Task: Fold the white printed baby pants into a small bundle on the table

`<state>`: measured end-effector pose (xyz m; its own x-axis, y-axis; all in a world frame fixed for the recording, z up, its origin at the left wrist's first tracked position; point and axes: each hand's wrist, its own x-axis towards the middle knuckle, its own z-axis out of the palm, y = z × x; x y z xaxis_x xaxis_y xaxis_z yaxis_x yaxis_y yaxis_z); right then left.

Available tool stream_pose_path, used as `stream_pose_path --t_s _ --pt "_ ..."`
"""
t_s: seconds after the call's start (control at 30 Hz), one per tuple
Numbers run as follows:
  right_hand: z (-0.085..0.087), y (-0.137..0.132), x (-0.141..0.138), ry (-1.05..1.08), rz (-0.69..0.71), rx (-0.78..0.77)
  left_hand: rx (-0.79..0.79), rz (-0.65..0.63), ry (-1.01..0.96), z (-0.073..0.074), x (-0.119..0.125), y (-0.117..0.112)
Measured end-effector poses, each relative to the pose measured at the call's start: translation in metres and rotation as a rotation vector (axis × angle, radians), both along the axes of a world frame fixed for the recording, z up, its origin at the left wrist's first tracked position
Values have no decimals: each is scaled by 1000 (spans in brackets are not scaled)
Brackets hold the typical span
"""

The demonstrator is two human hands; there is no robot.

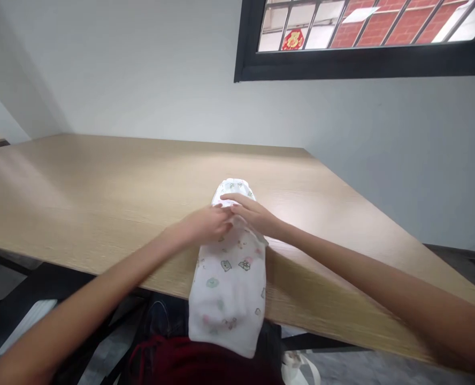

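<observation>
A white cloth garment point(230, 278) printed with small cartoon animals and green and pink figures lies folded in a long narrow strip. Its far end rests on the table, while the near end hangs over the front edge towards my lap. My left hand point(214, 224) is over the upper left part of the cloth, slightly blurred, with fingers loosely bent and apart. From the other side my right hand point(255, 216) lies across the cloth, its fingers stretched out. The fingertips of both hands meet or overlap near the middle. What kind of garment it is, I cannot tell.
The pale wooden table point(141, 176) reaches back to a white wall point(161, 69). A dark-framed barred window point(321, 64) is at the upper right. Below the front edge are a dark seat point(32, 291) at left and a white strap point(310, 369) near the floor.
</observation>
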<state>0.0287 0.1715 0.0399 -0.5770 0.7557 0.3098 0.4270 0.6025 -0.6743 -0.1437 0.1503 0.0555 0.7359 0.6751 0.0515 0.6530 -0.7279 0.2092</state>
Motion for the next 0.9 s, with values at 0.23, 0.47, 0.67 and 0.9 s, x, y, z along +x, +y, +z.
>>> stream_pose_path --t_s 0.23,0.47,0.67,0.9 --pt "-17 56 2 -422 89 99 -41 -13 3 -20 -15 -56" --pt "-15 60 -10 -692 43 356 115 -115 112 -28 -60 -142" --pt "-13 -77 -4 -478 338 355 491 -265 -145 -45 -60 -103" --pt "-15 -172 8 -219 218 209 74 -197 -486 -19 -43 -128"
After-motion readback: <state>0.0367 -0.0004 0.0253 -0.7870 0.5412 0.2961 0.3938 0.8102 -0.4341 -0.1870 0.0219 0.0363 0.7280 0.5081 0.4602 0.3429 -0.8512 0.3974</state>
